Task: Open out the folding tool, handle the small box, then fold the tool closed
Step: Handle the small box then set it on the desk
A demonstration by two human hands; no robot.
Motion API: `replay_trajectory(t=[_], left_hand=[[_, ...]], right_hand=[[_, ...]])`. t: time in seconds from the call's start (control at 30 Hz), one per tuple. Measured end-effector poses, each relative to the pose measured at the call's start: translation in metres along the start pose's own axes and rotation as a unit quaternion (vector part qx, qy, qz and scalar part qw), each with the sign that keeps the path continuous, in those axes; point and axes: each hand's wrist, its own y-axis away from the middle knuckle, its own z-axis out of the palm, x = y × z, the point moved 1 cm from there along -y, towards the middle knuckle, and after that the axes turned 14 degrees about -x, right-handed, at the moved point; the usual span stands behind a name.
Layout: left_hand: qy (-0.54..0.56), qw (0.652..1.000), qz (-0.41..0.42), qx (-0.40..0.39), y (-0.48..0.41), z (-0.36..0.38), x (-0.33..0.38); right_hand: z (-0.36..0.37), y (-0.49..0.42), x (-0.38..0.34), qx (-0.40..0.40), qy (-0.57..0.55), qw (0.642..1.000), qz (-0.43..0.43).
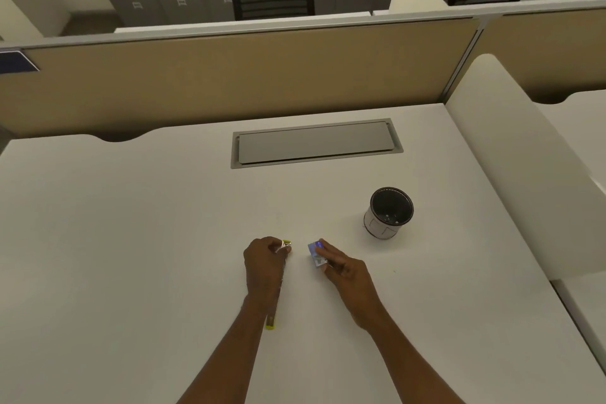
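**Two hands with a folding tool and small box at a bench**

A wide white bench (131, 239) holds a dark-lined pen cup (388, 213) to the right. The left hand (264, 264) has its fingers closed around a slim folding tool (271, 321) with yellow ends, lying along the forearm. Just beside it, the right hand (344, 269) pinches a small blue box (315, 254) between fingers and thumb, low over the bench.

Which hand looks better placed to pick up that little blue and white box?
The right hand. Its fingers already rest on the small blue and white box on the white desk, while the left hand is occupied holding the slim metal folding tool with yellow-green ends.
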Motion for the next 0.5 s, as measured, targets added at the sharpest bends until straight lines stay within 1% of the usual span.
replay_trajectory(t=[0.2, 0.33, 0.4, 0.5], left_hand=[[-0.016, 1.000, -0.005, 0.011, 0.000, 0.000, -0.003], [-0.018, 0.999, -0.037, -0.003, 0.007, -0.006, -0.004], [-0.035, 0.999, -0.022, 0.004, 0.011, -0.008, -0.008], [-0.040, 0.998, 0.044, 0.031, 0.022, -0.010, 0.001]], right_hand=[[0.011, 0.004, 0.000, 0.049, -0.065, 0.997, -0.008], [0.013, 0.004, -0.004, 0.082, -0.101, 0.991, -0.031], [0.014, 0.004, -0.006, 0.087, -0.113, 0.989, -0.036], [0.018, 0.006, -0.011, 0.094, -0.124, 0.987, -0.038]])
